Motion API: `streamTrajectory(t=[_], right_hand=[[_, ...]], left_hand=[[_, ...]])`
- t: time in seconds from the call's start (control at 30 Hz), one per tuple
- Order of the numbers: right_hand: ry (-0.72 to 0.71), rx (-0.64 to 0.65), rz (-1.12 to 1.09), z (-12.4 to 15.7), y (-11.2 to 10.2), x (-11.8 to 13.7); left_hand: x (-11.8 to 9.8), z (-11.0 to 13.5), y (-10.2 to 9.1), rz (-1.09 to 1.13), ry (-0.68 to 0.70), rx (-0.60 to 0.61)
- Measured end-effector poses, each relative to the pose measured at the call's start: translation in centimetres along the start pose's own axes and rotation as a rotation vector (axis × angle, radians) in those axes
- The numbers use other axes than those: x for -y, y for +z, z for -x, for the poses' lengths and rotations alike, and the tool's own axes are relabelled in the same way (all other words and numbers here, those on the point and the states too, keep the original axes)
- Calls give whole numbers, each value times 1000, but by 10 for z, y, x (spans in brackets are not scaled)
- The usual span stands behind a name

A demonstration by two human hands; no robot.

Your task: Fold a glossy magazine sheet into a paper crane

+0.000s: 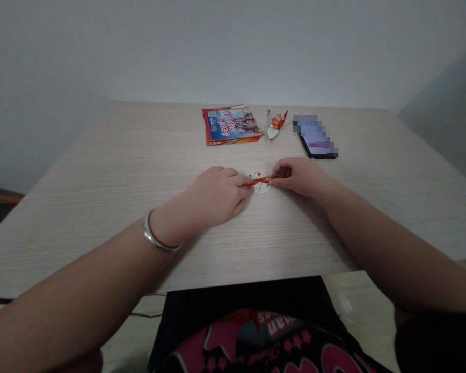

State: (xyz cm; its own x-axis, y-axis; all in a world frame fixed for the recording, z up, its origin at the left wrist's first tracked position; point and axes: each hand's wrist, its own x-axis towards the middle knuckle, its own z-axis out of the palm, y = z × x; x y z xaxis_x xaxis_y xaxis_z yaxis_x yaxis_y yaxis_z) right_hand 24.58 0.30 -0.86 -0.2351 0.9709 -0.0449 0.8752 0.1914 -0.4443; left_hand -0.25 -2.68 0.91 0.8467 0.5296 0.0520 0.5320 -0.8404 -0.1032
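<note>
A small piece of folded paper (261,185), white with red marks and a red-orange strip across its middle, lies on the table between my hands. My left hand (224,191) rests palm down, its fingertips pressing the paper's left side. At the right edge, my right hand (297,175) pinches the paper between thumb and fingers. Part of the paper is hidden under the left fingers. Beyond my hands stands a folded paper crane (275,124) in white, red and orange.
A stack of printed leaflets (233,124), blue on top with red edges, lies at the back of the table (120,171). To the right of the crane is a phone (316,137) with a blurred screen. A wall (233,52) rises behind the table.
</note>
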Motion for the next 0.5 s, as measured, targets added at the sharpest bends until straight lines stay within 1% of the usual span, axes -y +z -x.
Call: streamTrajectory(t=[0.1,0.23,0.37,0.47,0.5], right_hand=[[5,11,-5,0,-1,0],[18,39,-81,0,-3,-1],[-2,65,-142,-1,-3,-6],[-34,16,-166,-2,0,-12],[-44,-11,-168,-2,1,-14]], left_hand=[[1,-1,-1,-16,-13,9],[4,1,-2,13,3,11],[5,1,-3,38,-17,20],[4,1,-2,56,-29,12],[4,1,-1,82,-27,-20]])
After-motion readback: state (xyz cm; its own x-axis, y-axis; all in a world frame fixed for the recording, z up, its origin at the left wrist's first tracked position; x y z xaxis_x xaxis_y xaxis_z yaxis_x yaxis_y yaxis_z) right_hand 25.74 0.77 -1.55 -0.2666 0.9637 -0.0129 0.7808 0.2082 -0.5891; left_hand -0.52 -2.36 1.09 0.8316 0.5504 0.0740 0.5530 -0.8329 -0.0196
